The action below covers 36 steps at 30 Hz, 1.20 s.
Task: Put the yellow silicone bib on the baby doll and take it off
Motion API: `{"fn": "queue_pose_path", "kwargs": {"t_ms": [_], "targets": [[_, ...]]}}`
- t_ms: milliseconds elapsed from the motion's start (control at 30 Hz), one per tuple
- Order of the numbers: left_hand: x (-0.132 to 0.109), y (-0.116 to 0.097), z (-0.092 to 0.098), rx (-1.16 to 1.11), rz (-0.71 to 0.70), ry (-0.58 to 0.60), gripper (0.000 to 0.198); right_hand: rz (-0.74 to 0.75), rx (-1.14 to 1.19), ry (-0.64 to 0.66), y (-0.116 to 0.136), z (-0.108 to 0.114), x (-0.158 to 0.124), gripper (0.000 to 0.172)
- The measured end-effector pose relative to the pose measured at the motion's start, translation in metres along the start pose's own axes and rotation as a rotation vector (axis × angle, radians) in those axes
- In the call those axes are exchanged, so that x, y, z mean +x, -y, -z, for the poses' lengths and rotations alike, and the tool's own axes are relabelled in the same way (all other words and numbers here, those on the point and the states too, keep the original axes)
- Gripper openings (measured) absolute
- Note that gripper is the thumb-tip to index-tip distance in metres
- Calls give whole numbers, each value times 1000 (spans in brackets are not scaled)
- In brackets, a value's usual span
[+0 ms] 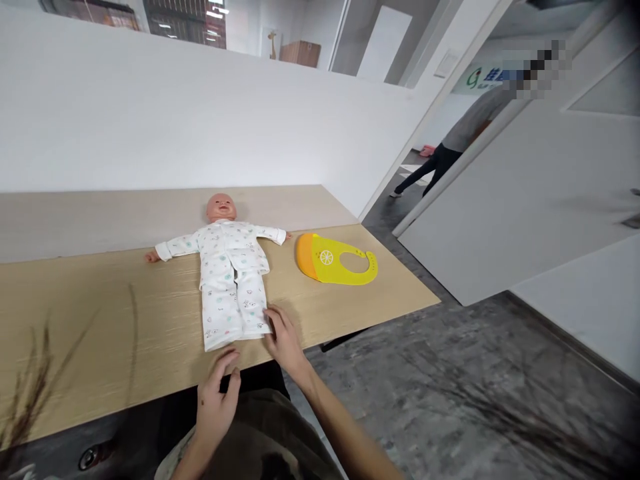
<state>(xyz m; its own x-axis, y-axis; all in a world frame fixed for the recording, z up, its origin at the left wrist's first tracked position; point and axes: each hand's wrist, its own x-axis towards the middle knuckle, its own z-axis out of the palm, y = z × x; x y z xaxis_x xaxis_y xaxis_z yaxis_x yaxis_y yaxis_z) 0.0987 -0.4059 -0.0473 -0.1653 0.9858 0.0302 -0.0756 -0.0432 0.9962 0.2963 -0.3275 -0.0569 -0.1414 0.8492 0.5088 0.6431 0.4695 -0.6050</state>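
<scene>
A baby doll (231,257) in soft white pyjamas with tiny prints lies face-up, arms spread, on a pale wood-grained table (165,373). The left hand (220,393), thumb and fingers parted, holds nothing below the hems. The right hand's (286,343) loosely bent fingers meet a trouser leg; whether they grip is unclear. Beside the doll lies a smooth yellow bib (333,267) with a rounded orange pocket.
</scene>
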Motion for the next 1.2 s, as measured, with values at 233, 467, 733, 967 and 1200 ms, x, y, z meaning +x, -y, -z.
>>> {"fn": "queue_pose_path", "kwargs": {"t_ms": [233,467,733,967,1200], "targets": [[11,19,-2,740,-464,-23,27,-57,53,-102,5,8,1,59],[25,2,-7,1172,-634,61,27,-50,-24,-70,5,2,-2,56],[26,-8,-9,1282,-760,199,36,175,-110,70,17,13,6,58],[23,-10,-10,1292,-742,239,39,143,-111,81,12,7,9,47],[18,-7,-15,1324,-708,210,41,179,-131,72,12,1,5,42]]}}
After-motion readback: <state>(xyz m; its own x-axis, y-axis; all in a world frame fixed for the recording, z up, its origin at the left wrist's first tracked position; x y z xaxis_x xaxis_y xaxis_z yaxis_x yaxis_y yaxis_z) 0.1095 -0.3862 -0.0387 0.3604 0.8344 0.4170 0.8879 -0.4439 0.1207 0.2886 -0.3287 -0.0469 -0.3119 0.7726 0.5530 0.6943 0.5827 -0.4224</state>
